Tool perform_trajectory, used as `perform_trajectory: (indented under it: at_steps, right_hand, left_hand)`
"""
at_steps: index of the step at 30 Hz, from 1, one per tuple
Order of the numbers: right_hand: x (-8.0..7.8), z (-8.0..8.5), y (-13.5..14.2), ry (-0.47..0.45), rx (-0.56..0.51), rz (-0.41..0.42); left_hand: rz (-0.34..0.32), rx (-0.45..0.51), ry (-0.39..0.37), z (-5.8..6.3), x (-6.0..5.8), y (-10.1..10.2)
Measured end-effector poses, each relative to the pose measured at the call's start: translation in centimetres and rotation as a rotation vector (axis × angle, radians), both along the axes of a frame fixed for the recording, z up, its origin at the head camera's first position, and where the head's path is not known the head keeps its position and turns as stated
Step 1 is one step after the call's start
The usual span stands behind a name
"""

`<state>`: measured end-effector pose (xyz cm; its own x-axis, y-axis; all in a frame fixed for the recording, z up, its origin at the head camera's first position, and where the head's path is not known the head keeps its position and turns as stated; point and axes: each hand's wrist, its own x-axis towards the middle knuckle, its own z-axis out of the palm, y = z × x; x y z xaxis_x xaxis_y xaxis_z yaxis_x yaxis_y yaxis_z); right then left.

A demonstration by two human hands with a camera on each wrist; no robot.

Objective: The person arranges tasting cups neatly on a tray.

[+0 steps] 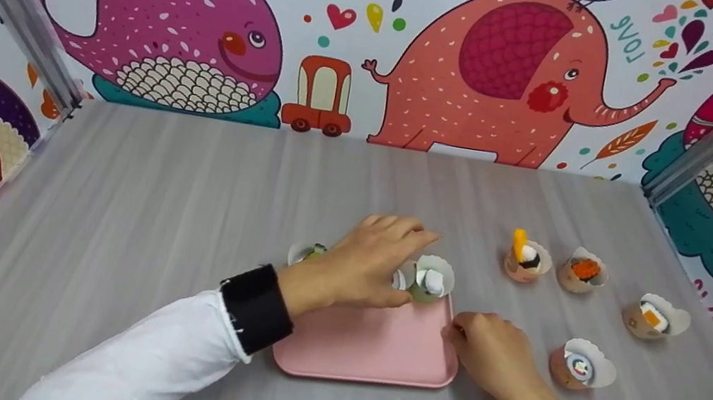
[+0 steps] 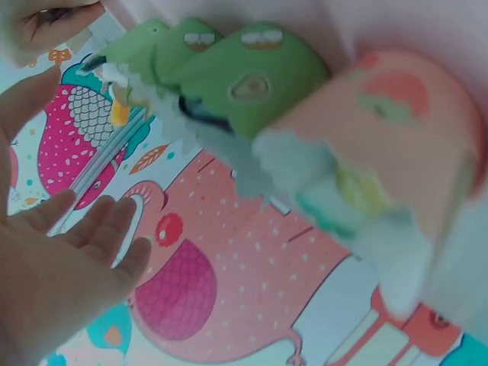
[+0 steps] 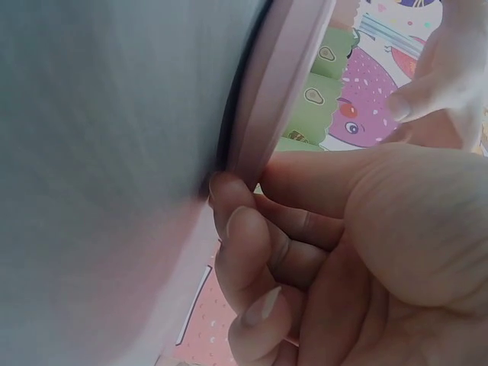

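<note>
A pink tray (image 1: 376, 346) lies on the table. Paper cups stand in a row along its far side: a pink one (image 2: 404, 114) at the left and green ones (image 2: 259, 76) beside it. One green cup (image 1: 426, 294) at the tray's far right corner holds a small white piece. Over this row hovers my left hand (image 1: 365, 259), fingers spread and holding nothing; it hides part of the cups in the head view. My right hand (image 1: 493, 354) pinches the tray's right rim (image 3: 278, 84) between thumb and curled fingers.
Right of the tray stand several brown paper cups with toy sushi: one with a yellow-orange topped piece (image 1: 524, 259), one with orange roe (image 1: 583, 270), one with an orange-topped white piece (image 1: 654, 319), and a round roll (image 1: 580, 366). Printed panels (image 1: 212, 27) enclose the table.
</note>
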<state>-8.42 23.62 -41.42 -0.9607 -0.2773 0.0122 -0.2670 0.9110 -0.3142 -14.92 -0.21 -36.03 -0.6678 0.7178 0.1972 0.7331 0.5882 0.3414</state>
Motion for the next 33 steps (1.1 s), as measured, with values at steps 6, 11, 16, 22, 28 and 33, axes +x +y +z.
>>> perform_trajectory:
  at_steps: [6,11,16,22,28,33]
  right_hand:
    - [0.1,0.0,0.0,0.001,-0.004,0.002]
    - [0.2,0.0,0.0,0.018,0.000,0.005]
    - [0.1,0.0,0.1,0.020,0.000,0.001]
    - [0.1,0.1,0.1,0.009,-0.005,-0.014]
    - [0.1,0.1,0.1,0.010,0.002,-0.010]
    - [0.2,0.0,0.0,0.014,0.012,-0.012]
  left_hand:
    - [0.001,0.057,0.163,0.1,1.4,-2.8]
    - [0.008,0.073,0.345,-0.4,2.7,-5.6]
    - [-0.003,0.002,0.530,-1.2,4.0,-7.8]
    - [0.033,-0.040,0.662,-2.6,5.5,-9.9]
    - [0.109,0.053,0.671,-3.9,6.1,-11.3]
    - [0.181,0.113,0.695,-4.9,6.3,-11.8]
